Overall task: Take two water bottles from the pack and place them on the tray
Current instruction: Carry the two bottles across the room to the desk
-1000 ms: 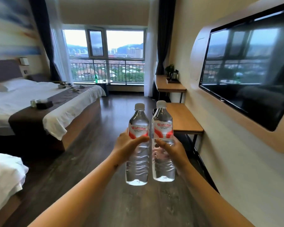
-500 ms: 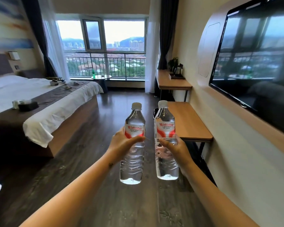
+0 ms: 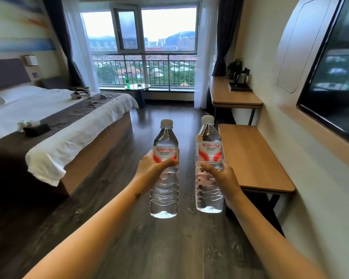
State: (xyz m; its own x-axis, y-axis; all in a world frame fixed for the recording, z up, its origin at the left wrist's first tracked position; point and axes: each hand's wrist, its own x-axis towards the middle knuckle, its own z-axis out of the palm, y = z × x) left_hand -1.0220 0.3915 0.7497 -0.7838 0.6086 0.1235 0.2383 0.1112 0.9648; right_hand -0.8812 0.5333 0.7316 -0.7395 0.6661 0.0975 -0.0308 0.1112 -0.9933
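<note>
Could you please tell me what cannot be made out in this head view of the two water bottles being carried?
- The pack: not in the head view at all.
- The tray: a dark one under the kettle on the far desk; too small to confirm free space.
- Small print on both bottle labels: too fine to read.
- Left hand fingers: behind the left bottle.
- Right hand fingertips: behind the right bottle.

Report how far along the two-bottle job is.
Done: both bottles are out of the pack, which is not in view. In hand: the left hand grips one water bottle upright, the right hand grips the other water bottle upright, both in the air above the floor. Left: setting them on the tray; a dark tray with a kettle sits on the far desk ahead, probably the target.
</note>
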